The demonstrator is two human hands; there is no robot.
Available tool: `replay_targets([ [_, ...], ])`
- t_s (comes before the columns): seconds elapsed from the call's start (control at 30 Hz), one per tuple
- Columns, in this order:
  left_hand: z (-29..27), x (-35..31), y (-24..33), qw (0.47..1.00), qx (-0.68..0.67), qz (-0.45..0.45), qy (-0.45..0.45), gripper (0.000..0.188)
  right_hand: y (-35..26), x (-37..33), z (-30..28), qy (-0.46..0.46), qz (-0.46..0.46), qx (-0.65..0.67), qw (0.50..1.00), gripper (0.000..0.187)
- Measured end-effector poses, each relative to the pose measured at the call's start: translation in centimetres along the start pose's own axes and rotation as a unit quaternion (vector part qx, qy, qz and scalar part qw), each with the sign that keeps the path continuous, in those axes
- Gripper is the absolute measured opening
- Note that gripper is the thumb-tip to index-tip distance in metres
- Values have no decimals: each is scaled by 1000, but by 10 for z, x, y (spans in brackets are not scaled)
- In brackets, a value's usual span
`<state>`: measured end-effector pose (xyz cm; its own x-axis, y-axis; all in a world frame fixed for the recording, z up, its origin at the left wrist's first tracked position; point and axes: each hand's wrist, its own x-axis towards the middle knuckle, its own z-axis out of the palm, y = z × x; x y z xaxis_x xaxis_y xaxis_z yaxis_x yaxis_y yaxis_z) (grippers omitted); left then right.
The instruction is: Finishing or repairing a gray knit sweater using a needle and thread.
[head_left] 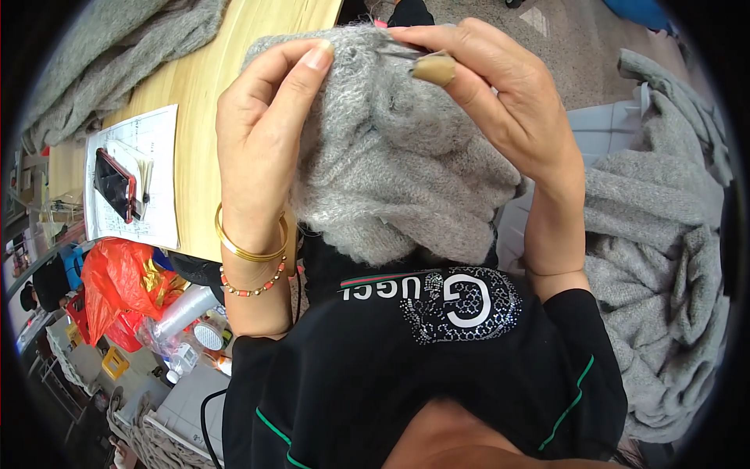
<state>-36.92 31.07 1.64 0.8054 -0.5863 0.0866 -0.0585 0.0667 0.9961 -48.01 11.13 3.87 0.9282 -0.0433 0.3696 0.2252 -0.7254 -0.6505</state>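
A fuzzy grey knitted garment is bunched up in front of my chest, over the edge of the wooden table. My left hand pinches its upper left part between thumb and fingers. On the other side my right hand is closed on a thin dark metal tool, its tip pointing left at the knit. Most of this tool is hidden by the fingers, so its kind is unclear. A tan cover wraps the right thumb tip. Gold bangles and a beaded bracelet circle my left wrist.
More grey knitwear lies on the table at the far left. A phone rests on written paper sheets. Further grey knits pile over a pale container at right. A red plastic bag and a bottle are at lower left.
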Motion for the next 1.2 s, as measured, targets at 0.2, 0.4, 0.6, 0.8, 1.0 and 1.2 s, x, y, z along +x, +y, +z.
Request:
replay_targets([
  [0.2,0,1,3,995,-84,-37,-30,20,-25,14,-20,-61,103,-27,992,29],
  [0.4,-2,3,2,987,-142,-45,-53,20,-25,16,-21,-31,35,-32,998,31],
  [0.6,-2,2,-3,989,-135,-30,-48,19,32,29,13,172,-363,-5,916,29],
  [0.8,3,1,-1,996,-89,2,-26,18,27,25,8,179,-344,-43,921,27],
  [1.0,5,-2,3,996,-89,-9,-22,17,29,26,6,157,-351,-25,923,25],
  [1.2,5,-2,2,997,-75,9,-31,17,28,24,3,128,-355,-41,925,23],
])
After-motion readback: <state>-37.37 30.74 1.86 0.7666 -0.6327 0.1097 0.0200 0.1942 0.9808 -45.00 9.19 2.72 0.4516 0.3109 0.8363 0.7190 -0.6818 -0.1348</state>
